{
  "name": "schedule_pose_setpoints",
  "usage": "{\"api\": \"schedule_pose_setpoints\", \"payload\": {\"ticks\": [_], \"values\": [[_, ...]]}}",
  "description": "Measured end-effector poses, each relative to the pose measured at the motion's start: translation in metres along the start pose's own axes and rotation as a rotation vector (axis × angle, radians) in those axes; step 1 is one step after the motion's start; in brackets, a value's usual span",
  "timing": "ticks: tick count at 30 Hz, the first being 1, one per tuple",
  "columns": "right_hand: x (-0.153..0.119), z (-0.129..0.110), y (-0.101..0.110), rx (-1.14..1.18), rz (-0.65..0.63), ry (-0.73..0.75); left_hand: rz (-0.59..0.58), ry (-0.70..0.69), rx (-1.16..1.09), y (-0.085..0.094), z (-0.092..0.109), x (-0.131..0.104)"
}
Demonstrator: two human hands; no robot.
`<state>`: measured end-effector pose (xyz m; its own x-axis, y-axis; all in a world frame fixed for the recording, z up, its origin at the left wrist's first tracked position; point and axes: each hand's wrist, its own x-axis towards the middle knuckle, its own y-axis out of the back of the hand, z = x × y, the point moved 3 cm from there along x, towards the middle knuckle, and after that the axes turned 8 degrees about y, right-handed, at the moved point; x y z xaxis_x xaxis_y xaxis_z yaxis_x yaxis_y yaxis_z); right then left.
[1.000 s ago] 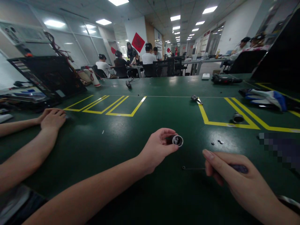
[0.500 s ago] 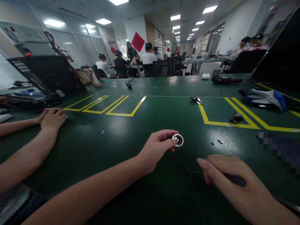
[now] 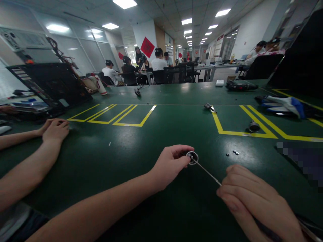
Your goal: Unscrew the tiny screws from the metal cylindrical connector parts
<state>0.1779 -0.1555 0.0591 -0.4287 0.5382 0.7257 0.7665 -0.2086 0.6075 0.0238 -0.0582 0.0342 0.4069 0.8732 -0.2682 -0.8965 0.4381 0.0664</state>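
Observation:
Pinched between the thumb and fingers of my left hand (image 3: 168, 166) is a round metal cup-shaped part (image 3: 196, 155), its open side facing me. My right hand (image 3: 257, 200) is closed around the handle of a screwdriver (image 3: 208, 172). The long thin shaft runs up and left into the middle of the cup-shaped part, where its tip meets the small centre piece. Exactly how the tip sits there is too small to tell. Most of the handle is hidden in my palm. Several small dark nut-like rings (image 3: 235, 152) lie on the green table beyond my right hand.
A metal collar-like part (image 3: 254, 126) and a small dark tool part (image 3: 209, 107) lie near the yellow tape (image 3: 247, 135). Blue-white gloves (image 3: 285, 105) and a power tool (image 3: 241, 85) are farther right. Another person's hands (image 3: 55, 129) rest at the left.
My right hand has turned and the screwdriver's tip has moved from near the table up into the cup-shaped part. My left hand keeps its hold, and the view has shifted slightly.

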Motion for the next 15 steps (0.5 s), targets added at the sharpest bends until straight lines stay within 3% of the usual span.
{"api": "schedule_pose_setpoints", "payload": {"ticks": [9,15], "values": [[0.0057,-0.0003,-0.0053,-0.043,-0.064,0.036,-0.057,-0.062,0.022,-0.0063,-0.0013,-0.0054],[0.0059,-0.0024,-0.0068,-0.055,-0.08,0.05,-0.019,-0.077,0.08,-0.005,-0.0028,-0.0057]]}}
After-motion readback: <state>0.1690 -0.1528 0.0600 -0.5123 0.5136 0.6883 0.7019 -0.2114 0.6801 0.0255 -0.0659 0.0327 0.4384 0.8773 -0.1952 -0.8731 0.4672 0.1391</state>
